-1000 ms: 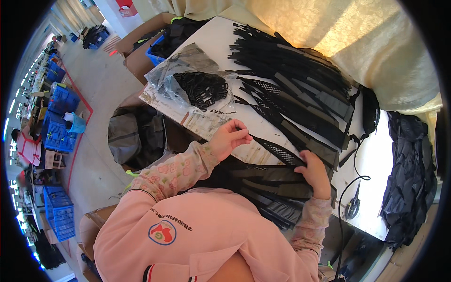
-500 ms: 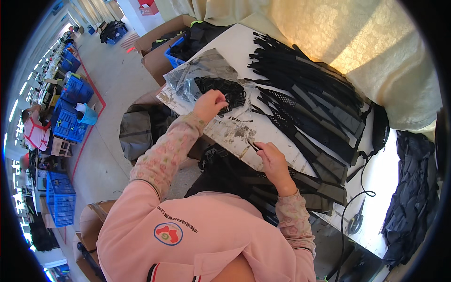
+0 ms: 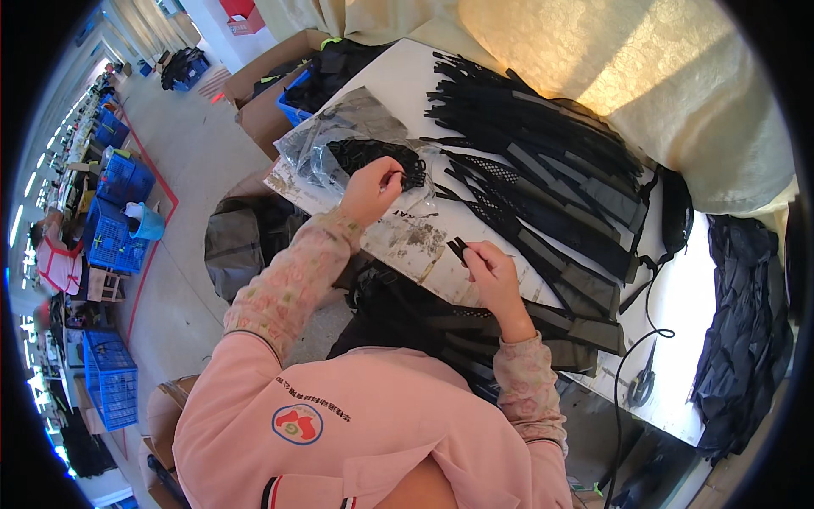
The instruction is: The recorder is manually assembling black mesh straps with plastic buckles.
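My left hand (image 3: 370, 188) reaches over a clear plastic bag (image 3: 339, 140) that holds a heap of small black parts (image 3: 373, 155); its fingers pinch at the heap's edge. My right hand (image 3: 490, 267) is closed on a small black strap piece (image 3: 457, 248) just above the white table (image 3: 407, 85). Long black and grey webbing straps (image 3: 543, 170) lie in a pile beyond both hands. More dark straps (image 3: 543, 327) drape over the table's near edge by my right wrist.
A dark cloth heap (image 3: 746, 314) lies at the right. A black cable and scissors-like tool (image 3: 640, 382) rest near the table's right end. Blue crates (image 3: 114, 204), cardboard boxes (image 3: 271, 93) and a grey bag (image 3: 242, 242) stand on the floor at the left.
My left hand has moved from the straps out to the bag of small parts. My right hand has lifted off the draped straps and now holds a small black piece.
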